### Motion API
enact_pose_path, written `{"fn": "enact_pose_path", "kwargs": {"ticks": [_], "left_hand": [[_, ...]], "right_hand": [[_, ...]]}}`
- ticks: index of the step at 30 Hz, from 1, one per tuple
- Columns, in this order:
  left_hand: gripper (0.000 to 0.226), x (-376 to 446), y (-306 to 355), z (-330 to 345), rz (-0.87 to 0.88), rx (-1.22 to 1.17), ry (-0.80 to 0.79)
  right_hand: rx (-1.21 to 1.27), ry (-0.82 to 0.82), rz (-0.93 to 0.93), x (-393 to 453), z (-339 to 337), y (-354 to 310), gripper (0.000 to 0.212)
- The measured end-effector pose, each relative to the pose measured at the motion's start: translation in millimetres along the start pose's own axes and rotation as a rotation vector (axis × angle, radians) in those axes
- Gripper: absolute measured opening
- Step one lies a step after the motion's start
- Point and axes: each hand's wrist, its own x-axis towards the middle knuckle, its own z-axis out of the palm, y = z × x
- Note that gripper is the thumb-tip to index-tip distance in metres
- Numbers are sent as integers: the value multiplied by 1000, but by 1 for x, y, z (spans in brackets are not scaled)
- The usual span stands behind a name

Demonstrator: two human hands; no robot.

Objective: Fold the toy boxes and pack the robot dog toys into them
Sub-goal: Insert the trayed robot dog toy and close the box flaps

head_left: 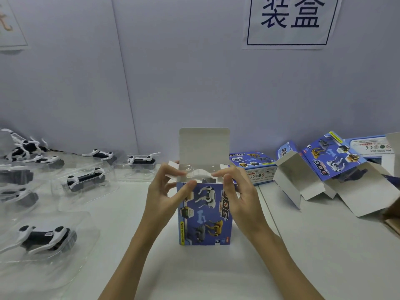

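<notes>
Standing open-topped, the blue box (204, 215) holds a clear blister tray (200, 172) — contents hidden.

Between left hand (167, 187) and right hand (236, 191): blue toy box (204, 215), printed with white, yellow and grey robot dogs, pale bone, yellow strip down one edge; lid flap (204, 146) plain grey-white inside. Out beyond left hand: black-and-white robot dog toys (46, 238) in clear trays. Beyond right hand: blue printed boxes (333, 158), white inside. Behind: white sign (290, 20), dark blue characters and border.
</notes>
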Motion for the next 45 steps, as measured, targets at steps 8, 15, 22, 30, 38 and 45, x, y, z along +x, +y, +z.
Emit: {"fn": "enact_pose_path", "kwargs": {"ticks": [8, 15, 22, 30, 38, 45], "left_hand": [[54, -5, 1, 8, 38, -76, -74], [59, -10, 3, 17, 9, -44, -82], [37, -11, -5, 12, 19, 91, -64], [33, -11, -1, 11, 42, 104, -67], [27, -11, 3, 12, 103, 145, -65], [28, -3, 4, 18, 142, 157, 38]], "right_hand": [[184, 59, 105, 0, 5, -5, 26], [213, 89, 122, 0, -1, -11, 25], [210, 88, 146, 1, 2, -5, 27], [246, 88, 130, 5, 4, -1, 31], [259, 78, 135, 3, 5, -5, 28], [314, 78, 152, 2, 4, -8, 18]]}}
